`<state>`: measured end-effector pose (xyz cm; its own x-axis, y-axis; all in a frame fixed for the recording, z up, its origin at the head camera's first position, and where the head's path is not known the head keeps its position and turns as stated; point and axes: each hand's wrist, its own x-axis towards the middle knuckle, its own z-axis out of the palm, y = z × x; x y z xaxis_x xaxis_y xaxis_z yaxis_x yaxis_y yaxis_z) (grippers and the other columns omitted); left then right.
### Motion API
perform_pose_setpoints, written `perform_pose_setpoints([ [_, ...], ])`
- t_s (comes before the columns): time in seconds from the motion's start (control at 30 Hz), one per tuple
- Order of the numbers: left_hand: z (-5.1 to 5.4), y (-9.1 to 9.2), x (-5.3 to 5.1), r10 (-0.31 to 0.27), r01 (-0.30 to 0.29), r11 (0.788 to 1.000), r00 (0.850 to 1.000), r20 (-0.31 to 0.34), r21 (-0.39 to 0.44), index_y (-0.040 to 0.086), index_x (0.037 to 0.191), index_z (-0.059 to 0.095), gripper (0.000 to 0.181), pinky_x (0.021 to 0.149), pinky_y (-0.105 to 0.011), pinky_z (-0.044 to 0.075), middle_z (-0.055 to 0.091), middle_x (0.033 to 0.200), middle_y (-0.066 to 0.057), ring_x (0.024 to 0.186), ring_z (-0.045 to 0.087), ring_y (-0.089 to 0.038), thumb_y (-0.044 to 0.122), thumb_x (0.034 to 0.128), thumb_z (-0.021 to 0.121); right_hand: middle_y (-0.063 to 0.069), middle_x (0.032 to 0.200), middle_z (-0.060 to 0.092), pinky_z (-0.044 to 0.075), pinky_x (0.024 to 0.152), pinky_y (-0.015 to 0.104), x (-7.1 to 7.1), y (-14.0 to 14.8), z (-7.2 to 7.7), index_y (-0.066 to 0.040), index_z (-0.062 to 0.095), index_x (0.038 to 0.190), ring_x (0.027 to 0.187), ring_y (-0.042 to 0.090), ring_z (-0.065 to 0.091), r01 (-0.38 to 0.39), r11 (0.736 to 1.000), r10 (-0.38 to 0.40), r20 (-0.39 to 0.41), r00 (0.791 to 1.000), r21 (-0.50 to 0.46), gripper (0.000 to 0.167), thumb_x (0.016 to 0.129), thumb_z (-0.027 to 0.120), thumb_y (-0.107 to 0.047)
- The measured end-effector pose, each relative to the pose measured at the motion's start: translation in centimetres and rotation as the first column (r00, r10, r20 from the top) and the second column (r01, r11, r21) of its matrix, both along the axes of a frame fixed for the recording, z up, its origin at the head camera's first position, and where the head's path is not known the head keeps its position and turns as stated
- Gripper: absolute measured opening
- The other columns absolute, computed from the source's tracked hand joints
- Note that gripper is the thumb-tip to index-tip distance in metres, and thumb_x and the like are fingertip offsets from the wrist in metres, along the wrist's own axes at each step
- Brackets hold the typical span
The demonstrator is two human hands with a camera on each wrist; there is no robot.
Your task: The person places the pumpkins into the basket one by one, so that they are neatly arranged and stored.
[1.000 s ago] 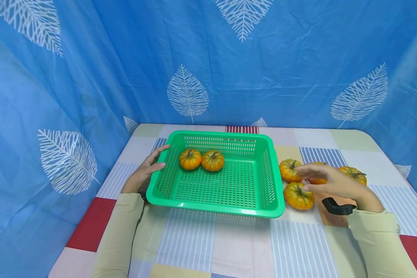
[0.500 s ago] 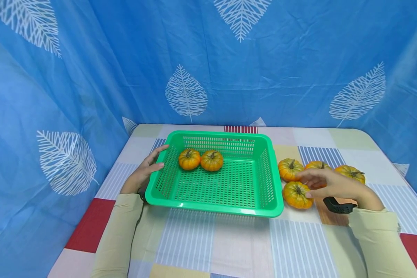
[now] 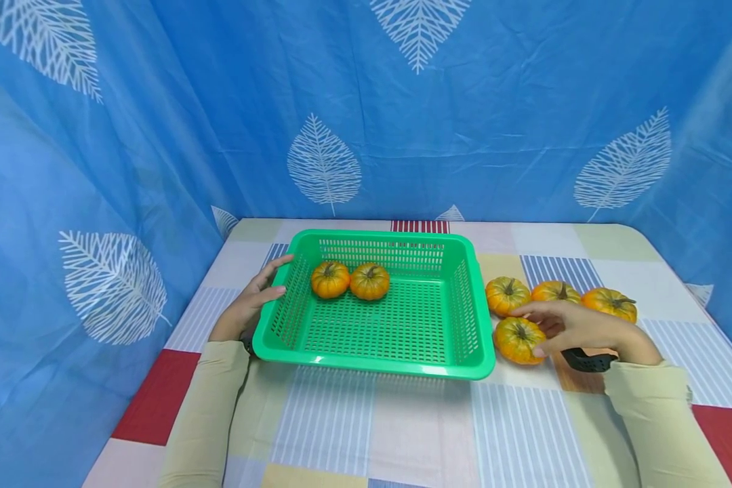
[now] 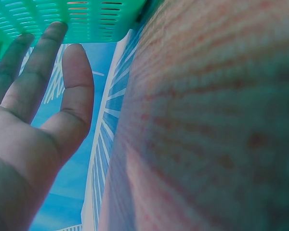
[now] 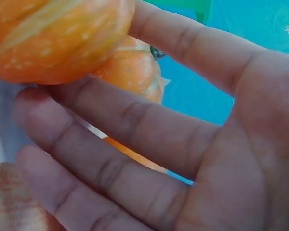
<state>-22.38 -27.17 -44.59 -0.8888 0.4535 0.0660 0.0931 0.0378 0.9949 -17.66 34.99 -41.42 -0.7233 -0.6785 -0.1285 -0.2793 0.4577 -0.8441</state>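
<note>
In the head view, my left hand (image 3: 249, 309) rests at the left rim of a green plastic basket (image 3: 372, 371), fingers extended. The left wrist view shows its fingertips (image 4: 55, 30) against the basket's slotted wall. Two small orange pumpkins (image 3: 330, 280) sit side by side at the basket's back left. On the right, my right hand (image 3: 576, 330) reaches over the nearest loose pumpkin (image 3: 517, 340), with the thumb at its near side and fingers at its far side. In the right wrist view the fingers look mostly straight beside this pumpkin (image 5: 58, 38); a firm grip is not visible.
Several more pumpkins lie right of the basket, among them one at the back left (image 3: 507, 295), one behind the hand (image 3: 556, 291) and one farther right (image 3: 610, 302). A patchwork cloth (image 3: 421, 434) covers the table. Blue leaf-patterned curtains (image 3: 494, 115) stand behind and left.
My right hand has lowered and moved left, so its thumb and fingers now straddle the nearest loose pumpkin. My left hand stays at the basket rim. The whole view has shifted slightly.
</note>
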Motion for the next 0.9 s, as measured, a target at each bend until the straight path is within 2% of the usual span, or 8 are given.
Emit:
perform_pose_setpoints([
  [0.1,0.0,0.0,0.0,0.006,-0.006,1.0,1.0,-0.007,-0.011,0.016,0.172,0.027,0.069,0.1,-0.025,0.053,0.017,0.173,-0.03,0.124,0.056,-0.007,0.026,0.1111,0.057,0.007,0.137,0.06,0.051,0.077,0.028,0.0,-0.3,-0.1,0.003,0.059,0.149,0.096,0.012,0.056,-0.021,0.998,0.023,0.041,0.999,-0.065,0.06,0.093,0.08,0.002],
  [0.2,-0.1,0.0,-0.1,0.011,-0.011,1.0,1.0,-0.023,-0.027,0.015,0.172,0.026,0.069,0.103,-0.024,0.05,0.018,0.173,-0.029,0.127,0.054,-0.006,0.025,0.1113,0.056,0.005,0.139,0.06,0.05,0.077,0.028,0.0,-0.4,-0.1,0.001,0.059,0.15,0.098,0.009,0.057,-0.027,0.996,0.032,0.053,0.998,-0.088,0.061,0.093,0.08,0.003],
  [0.37,-0.1,0.1,-0.2,0.014,-0.015,0.999,0.999,-0.037,-0.033,0.012,0.172,0.025,0.07,0.104,-0.024,0.048,0.018,0.174,-0.029,0.129,0.053,-0.006,0.024,0.1108,0.056,0.012,0.143,0.058,0.052,0.086,0.026,0.0,-0.4,-0.1,0.006,0.057,0.148,0.117,0.001,0.059,-0.019,0.998,0.021,0.029,0.999,-0.06,0.061,0.092,0.08,0.002],
  [0.53,-0.1,0.0,-0.2,0.015,-0.016,0.999,0.999,-0.041,-0.033,0.013,0.172,0.027,0.069,0.104,-0.024,0.048,0.018,0.173,-0.029,0.128,0.053,-0.005,0.025,0.1107,0.056,-0.002,0.145,0.06,0.051,0.078,0.027,0.1,-0.4,0.1,0.004,0.056,0.15,0.106,0.004,0.059,-0.006,0.999,0.006,0.016,1.0,-0.049,0.063,0.092,0.079,0.002],
  [0.6,0.0,0.0,-0.1,0.01,-0.011,0.999,0.999,-0.048,-0.032,0.011,0.172,0.026,0.07,0.104,-0.024,0.048,0.018,0.173,-0.03,0.128,0.053,-0.005,0.026,0.1109,0.056,-0.006,0.146,0.059,0.053,0.077,0.027,0.2,-0.4,0.3,0.008,0.053,0.151,0.105,0.005,0.06,-0.001,0.999,0.002,0.009,1.0,-0.042,0.064,0.093,0.079,0.002],
  [0.73,0.0,0.0,0.0,0.002,-0.003,1.0,0.999,-0.049,-0.022,0.007,0.172,0.022,0.072,0.103,-0.024,0.049,0.019,0.171,-0.032,0.127,0.054,-0.006,0.026,0.1115,0.056,-0.017,0.147,0.057,0.057,0.091,0.023,0.5,-0.3,0.7,0.009,0.051,0.152,0.122,-0.005,0.059,0.008,0.999,-0.01,-0.064,0.998,-0.032,0.066,0.093,0.08,0.002],
  [0.8,0.1,0.0,0.1,0.004,-0.006,1.0,0.999,-0.048,-0.025,0.006,0.172,0.022,0.072,0.103,-0.023,0.049,0.018,0.172,-0.033,0.127,0.054,-0.006,0.025,0.1116,0.056,-0.029,0.143,0.055,0.055,0.094,0.02,0.5,-0.3,0.9,0.006,0.053,0.152,0.126,-0.008,0.056,0.008,0.999,-0.012,-0.105,0.994,-0.042,0.066,0.092,0.081,0.004],
  [0.9,0.1,0.0,0.1,0.006,-0.007,1.0,0.999,-0.039,-0.029,0.008,0.172,0.023,0.071,0.104,-0.025,0.049,0.018,0.172,-0.032,0.127,0.053,-0.006,0.025,0.1117,0.056,-0.026,0.142,0.057,0.053,0.097,0.018,0.6,-0.3,1.0,0.001,0.056,0.151,0.128,-0.009,0.055,0.02,0.998,-0.028,-0.154,0.988,-0.053,0.067,0.09,0.082,0.006],
])
